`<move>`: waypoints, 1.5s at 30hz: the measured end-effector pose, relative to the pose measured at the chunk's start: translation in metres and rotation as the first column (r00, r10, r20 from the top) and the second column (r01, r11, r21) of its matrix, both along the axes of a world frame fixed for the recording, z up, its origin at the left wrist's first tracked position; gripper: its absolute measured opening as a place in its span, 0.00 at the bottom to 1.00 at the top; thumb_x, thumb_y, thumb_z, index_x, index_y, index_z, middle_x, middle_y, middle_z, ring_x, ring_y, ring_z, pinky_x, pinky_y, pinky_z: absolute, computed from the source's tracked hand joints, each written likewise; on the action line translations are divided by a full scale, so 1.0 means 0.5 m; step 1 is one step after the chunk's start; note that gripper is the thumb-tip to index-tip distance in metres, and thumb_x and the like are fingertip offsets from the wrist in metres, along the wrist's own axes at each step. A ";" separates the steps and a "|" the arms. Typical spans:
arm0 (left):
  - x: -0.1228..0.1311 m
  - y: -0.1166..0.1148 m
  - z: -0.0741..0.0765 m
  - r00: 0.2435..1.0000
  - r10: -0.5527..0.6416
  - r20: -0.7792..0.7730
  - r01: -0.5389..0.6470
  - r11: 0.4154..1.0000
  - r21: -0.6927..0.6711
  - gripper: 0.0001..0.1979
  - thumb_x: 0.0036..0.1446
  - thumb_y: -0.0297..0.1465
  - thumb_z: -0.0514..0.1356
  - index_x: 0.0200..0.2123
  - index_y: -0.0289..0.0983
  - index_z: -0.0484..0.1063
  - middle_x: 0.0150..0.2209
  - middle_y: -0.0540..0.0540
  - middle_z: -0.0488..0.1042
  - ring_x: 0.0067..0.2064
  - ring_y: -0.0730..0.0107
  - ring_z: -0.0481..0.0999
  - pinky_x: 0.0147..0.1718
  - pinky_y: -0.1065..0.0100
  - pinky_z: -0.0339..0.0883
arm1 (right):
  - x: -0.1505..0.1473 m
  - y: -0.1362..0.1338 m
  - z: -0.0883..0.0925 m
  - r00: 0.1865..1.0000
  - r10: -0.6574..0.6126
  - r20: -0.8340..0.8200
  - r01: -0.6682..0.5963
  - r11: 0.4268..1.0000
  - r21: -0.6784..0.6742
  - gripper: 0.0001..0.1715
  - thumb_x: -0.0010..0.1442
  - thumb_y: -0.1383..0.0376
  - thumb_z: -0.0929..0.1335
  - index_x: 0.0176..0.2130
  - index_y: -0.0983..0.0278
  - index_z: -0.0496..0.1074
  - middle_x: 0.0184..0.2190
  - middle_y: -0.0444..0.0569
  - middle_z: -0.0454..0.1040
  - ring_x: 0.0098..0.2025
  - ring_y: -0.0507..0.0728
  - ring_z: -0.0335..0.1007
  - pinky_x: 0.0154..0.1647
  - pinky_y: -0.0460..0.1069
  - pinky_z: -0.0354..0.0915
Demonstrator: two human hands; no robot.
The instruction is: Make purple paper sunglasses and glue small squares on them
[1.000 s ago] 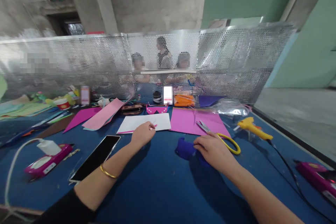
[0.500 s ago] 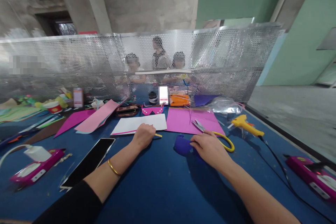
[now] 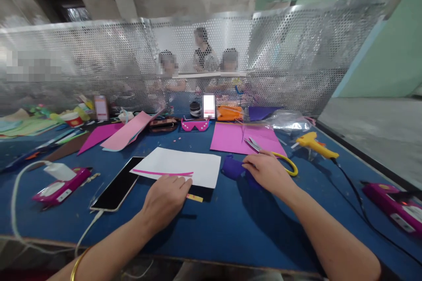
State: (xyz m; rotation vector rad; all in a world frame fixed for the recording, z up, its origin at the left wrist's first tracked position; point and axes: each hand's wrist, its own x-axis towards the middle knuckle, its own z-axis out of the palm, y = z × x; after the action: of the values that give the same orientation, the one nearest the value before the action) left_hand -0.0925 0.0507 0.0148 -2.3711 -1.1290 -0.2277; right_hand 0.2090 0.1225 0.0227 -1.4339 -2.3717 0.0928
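My left hand (image 3: pixel 166 197) is closed on the near edge of a white sheet (image 3: pixel 198 164), which is lifted and drawn over part of a phone. A thin pink strip (image 3: pixel 161 173) lies along that sheet, beside my fingers. From under the same hand pokes a short yellow patterned piece (image 3: pixel 195 198), its kind unclear. The fingertips of my right hand (image 3: pixel 268 169) pinch a small dark purple piece (image 3: pixel 233 167) with a curved edge, just above the table. Behind the right hand lie scissors (image 3: pixel 253 143) with a yellow handle, partly hidden by it.
Pink goggle-shaped glasses (image 3: pixel 195 125) and a magenta sheet (image 3: pixel 227 136) lie farther back. A yellow glue gun (image 3: pixel 316 145) with a cord stands right. A phone (image 3: pixel 115 189) on a cable and a power strip (image 3: pixel 62 189) are left. A perforated metal screen (image 3: pixel 280 61) closes the back.
My left hand has pulled the white sheet toward me, uncovering the table in front of the pink glasses. My right hand keeps its pinch on the purple piece. The head view has tilted down.
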 end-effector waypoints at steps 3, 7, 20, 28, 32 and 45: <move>0.008 -0.031 -0.011 0.999 -0.026 0.023 0.025 0.999 0.019 0.15 0.61 0.20 0.51 0.41 0.31 0.77 0.28 0.42 0.78 0.28 0.59 0.76 0.28 0.60 0.68 | 0.009 0.003 0.002 0.999 -0.031 -0.021 0.031 0.999 0.011 0.11 0.65 0.64 0.65 0.39 0.60 0.79 0.40 0.47 0.83 0.43 0.59 0.78 0.56 0.56 0.63; 0.004 -0.049 -0.012 0.994 -0.029 0.106 0.031 0.999 -0.018 0.12 0.64 0.28 0.54 0.41 0.36 0.79 0.26 0.45 0.78 0.27 0.62 0.76 0.26 0.63 0.67 | 0.052 0.003 0.008 0.984 -0.169 -0.062 0.171 0.985 0.022 0.15 0.65 0.62 0.63 0.45 0.58 0.78 0.44 0.46 0.82 0.46 0.58 0.78 0.48 0.51 0.68; -0.060 0.020 0.029 0.972 0.227 0.063 -0.194 0.923 -0.333 0.14 0.57 0.26 0.53 0.31 0.38 0.79 0.29 0.44 0.80 0.31 0.59 0.77 0.30 0.63 0.63 | 0.155 -0.005 -0.049 0.899 -0.404 0.170 0.416 0.908 -0.043 0.18 0.64 0.61 0.64 0.49 0.66 0.75 0.43 0.58 0.78 0.43 0.65 0.76 0.38 0.54 0.66; -0.062 0.037 0.058 0.985 0.175 0.013 -0.169 0.968 -0.183 0.12 0.59 0.26 0.53 0.32 0.37 0.77 0.28 0.44 0.79 0.31 0.60 0.76 0.30 0.62 0.61 | 0.152 0.001 -0.050 0.882 -0.400 0.251 0.425 0.904 -0.053 0.20 0.66 0.62 0.62 0.51 0.68 0.74 0.42 0.59 0.76 0.43 0.65 0.75 0.39 0.54 0.65; -0.058 0.071 0.100 0.969 0.246 0.034 -0.244 0.968 -0.058 0.18 0.65 0.29 0.48 0.36 0.34 0.78 0.30 0.38 0.79 0.33 0.55 0.76 0.30 0.59 0.59 | 0.157 0.007 -0.052 0.871 -0.404 0.279 0.436 0.898 -0.062 0.19 0.63 0.67 0.62 0.51 0.69 0.73 0.43 0.59 0.76 0.45 0.64 0.75 0.40 0.53 0.65; -0.030 0.022 0.052 1.000 0.002 0.003 -0.001 0.947 -0.322 0.10 0.58 0.35 0.57 0.36 0.41 0.78 0.26 0.49 0.78 0.29 0.64 0.76 0.28 0.66 0.60 | 0.164 0.019 -0.044 0.866 -0.341 0.365 0.391 0.918 -0.070 0.22 0.64 0.69 0.60 0.55 0.69 0.70 0.40 0.59 0.75 0.42 0.63 0.75 0.39 0.51 0.63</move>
State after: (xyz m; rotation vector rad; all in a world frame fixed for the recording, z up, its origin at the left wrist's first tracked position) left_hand -0.1076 0.0619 0.0407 -2.6529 -1.2497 -0.0479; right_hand 0.2912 0.1321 0.0008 -2.0998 -2.3365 -0.1029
